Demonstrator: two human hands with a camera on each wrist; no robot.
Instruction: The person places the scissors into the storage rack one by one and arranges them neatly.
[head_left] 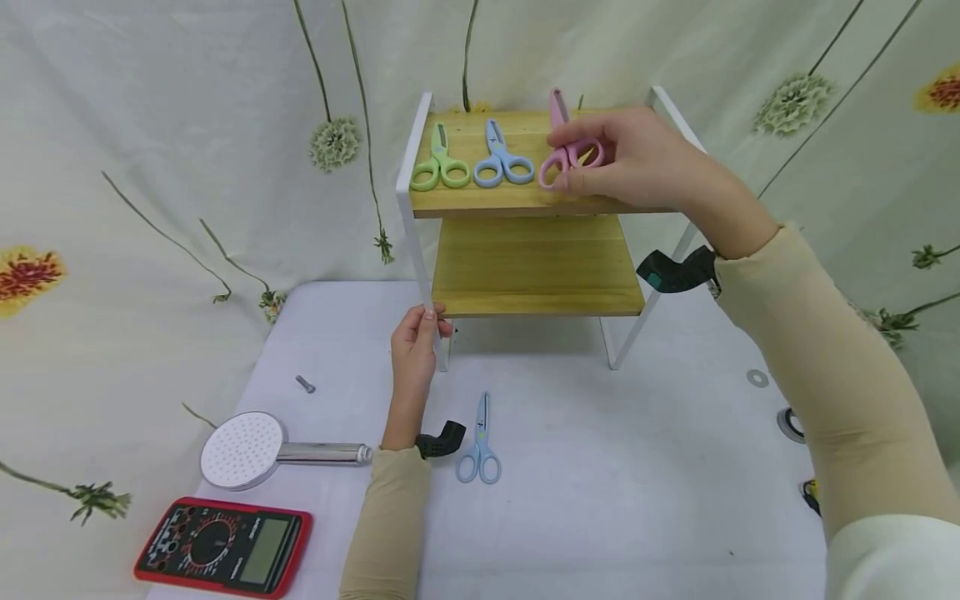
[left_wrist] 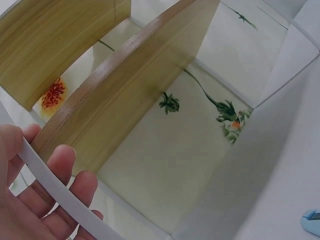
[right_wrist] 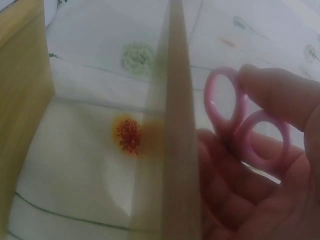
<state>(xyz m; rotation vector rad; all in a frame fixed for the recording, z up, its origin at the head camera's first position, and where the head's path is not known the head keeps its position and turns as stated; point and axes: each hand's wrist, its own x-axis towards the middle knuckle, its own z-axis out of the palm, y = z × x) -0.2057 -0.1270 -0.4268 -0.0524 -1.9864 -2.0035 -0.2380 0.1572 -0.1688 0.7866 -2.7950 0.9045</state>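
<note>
My right hand (head_left: 637, 158) pinches pink scissors (head_left: 557, 108) by the handle loops at the right end of the rack's upper wooden shelf (head_left: 480, 198). Both pink loops (right_wrist: 265, 160) show between thumb and fingers in the right wrist view, with the shelf's front edge beside them. Green scissors (head_left: 439, 158) and blue scissors (head_left: 497, 154) lie to the left on that shelf, blades pointing back. Lower down, my left hand (head_left: 414, 346) grips the rack's white metal frame (left_wrist: 52, 187) at the left, near the lower shelf (head_left: 536, 267). Thumb and fingers are on either side of the bar.
Another pair of blue scissors (head_left: 481, 446) lies on the white table before the rack. At left are a shower head (head_left: 243, 450), a red-cased multimeter (head_left: 225, 546) and a small bolt (head_left: 305, 384). A washer (head_left: 757, 378) and a tape roll (head_left: 790, 425) lie right.
</note>
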